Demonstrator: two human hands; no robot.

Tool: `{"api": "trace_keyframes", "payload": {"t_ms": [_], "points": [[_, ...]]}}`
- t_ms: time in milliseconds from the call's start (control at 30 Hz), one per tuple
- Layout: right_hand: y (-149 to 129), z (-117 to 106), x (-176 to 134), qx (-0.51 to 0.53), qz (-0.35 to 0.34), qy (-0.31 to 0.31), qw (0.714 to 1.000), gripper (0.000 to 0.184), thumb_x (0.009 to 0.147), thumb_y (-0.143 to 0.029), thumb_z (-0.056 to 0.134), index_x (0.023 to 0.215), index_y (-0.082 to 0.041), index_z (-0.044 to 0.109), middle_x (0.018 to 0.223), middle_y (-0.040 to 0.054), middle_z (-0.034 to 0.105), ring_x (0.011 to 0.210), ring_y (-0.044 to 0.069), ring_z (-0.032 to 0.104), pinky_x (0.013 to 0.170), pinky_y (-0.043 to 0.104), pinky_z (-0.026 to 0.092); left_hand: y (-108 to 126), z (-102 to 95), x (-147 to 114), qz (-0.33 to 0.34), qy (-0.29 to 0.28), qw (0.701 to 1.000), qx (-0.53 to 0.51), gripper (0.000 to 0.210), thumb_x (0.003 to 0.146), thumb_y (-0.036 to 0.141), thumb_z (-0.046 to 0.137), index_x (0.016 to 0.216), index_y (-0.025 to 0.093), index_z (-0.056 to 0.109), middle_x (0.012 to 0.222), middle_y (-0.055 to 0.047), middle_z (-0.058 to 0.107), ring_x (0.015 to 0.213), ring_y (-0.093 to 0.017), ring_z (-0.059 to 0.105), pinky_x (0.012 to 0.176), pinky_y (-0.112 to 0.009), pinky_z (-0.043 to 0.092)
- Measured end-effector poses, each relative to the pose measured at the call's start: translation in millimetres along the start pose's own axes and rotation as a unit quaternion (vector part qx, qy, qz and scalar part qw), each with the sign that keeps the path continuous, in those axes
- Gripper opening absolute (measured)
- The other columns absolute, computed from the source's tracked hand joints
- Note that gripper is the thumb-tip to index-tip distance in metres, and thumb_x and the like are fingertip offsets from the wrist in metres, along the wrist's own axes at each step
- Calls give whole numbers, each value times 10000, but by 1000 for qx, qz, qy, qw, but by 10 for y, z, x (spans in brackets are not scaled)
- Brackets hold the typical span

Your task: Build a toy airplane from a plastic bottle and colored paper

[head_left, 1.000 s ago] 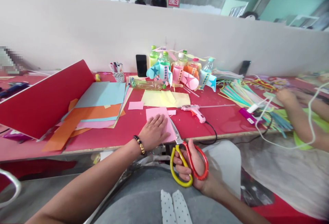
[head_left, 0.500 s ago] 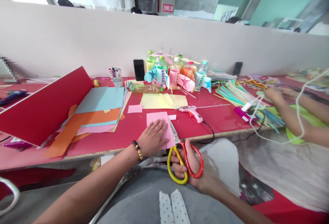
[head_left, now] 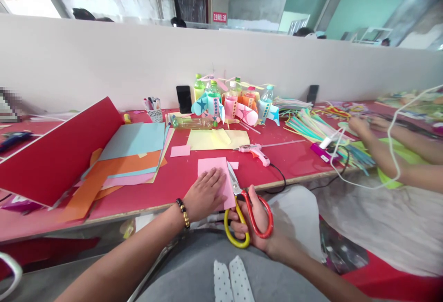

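Note:
My left hand (head_left: pixel 206 189) lies with fingers outstretched on a pink sheet of paper (head_left: pixel 207 163), pressing it against the red table near its front edge. The sheet's lower right corner hangs past that edge. In my right hand (head_left: pixel 256 219) are large scissors (head_left: pixel 265 232) with one yellow and one red handle. Their blades lie along the sheet's right edge, pointing away from me; whether paper is between them I cannot tell. A small pale pink strip (head_left: pixel 233 165) lies just right of the blade tips. Farther back is a small pink rectangle (head_left: pixel 180 151).
Behind the sheet lie yellow paper (head_left: pixel 197 140) and a pink glue gun (head_left: pixel 256 152). Decorated bottles (head_left: pixel 231 103) stand by the partition. Coloured sheets (head_left: pixel 138 138) and a red board (head_left: pixel 65 154) are at left. At right, a co-worker's arms (head_left: pixel 380 149) are near paper strips (head_left: pixel 314 129).
The camera view has tilted slightly up and turned right. The pink sheet and my left hand have shifted slightly toward me. My right hand still holds the scissors at the sheet's right edge.

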State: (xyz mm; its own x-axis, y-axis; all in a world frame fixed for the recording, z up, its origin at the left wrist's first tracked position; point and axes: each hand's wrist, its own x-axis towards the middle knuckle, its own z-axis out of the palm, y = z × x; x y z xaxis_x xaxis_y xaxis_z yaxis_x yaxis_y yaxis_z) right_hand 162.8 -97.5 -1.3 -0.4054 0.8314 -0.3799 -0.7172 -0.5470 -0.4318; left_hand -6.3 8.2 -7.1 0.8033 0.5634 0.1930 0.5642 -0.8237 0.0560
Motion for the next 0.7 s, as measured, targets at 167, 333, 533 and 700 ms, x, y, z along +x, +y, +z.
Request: {"api": "trace_keyframes", "payload": {"t_ms": [167,333,533,700], "points": [[44,15,22,-3,-28,38,999,662,806,-832,281,690,-205,458,533,-54,429,338,46,245,365,186,217,16,22,-17,3,15,1000,1,619,952,467,383,1485,161,308,1544,-130,305,1435,-269,253,1156,-453,254],[6,72,9,-1,-10,13,1000,682,793,-844,253,674,-207,466,514,-37,435,371,73,325,403,199,278,45,-13,-35,10,8,1000,-2,611,950,468,394,1470,153,340,1535,-135,322,1427,-271,272,1153,-448,265],[8,154,26,-3,-51,32,998,627,786,-817,375,646,-209,442,492,-50,394,377,72,276,390,195,229,89,-38,-99,17,-13,1000,2,619,956,461,383,1484,148,303,1549,-123,291,1433,-264,259,1157,-448,257],[-1,131,58,-53,-93,44,993,611,772,-819,407,687,-221,496,472,-70,356,361,63,207,389,206,217,92,-27,-117,18,-6,1000,1,618,958,472,373,1489,165,295,1551,-115,289,1434,-257,258,1159,-441,254]]}}
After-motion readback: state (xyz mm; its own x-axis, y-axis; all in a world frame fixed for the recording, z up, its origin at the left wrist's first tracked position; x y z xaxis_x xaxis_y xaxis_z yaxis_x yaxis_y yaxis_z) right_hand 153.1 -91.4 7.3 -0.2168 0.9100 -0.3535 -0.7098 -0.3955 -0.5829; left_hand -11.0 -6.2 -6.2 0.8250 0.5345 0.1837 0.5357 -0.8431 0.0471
